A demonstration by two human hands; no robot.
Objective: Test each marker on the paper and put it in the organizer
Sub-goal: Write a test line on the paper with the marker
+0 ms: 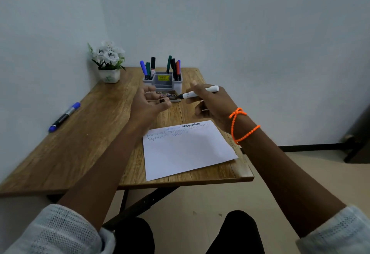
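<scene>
Above the paper [186, 149], right hand [212, 103] gripping white marker [200, 92], left hand [149, 103] pinching its cap [162, 100]

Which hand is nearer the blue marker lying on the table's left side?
Left. The left hand is right of the blue marker; the right hand, holding a white marker, is farther right.

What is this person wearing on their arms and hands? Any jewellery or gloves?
No gloves: both the left hand and the right hand are bare. White, loosely knitted sleeves are pushed up near the elbows on both arms. An orange beaded cord bracelet, knotted on top, loops twice round the right wrist.
</scene>
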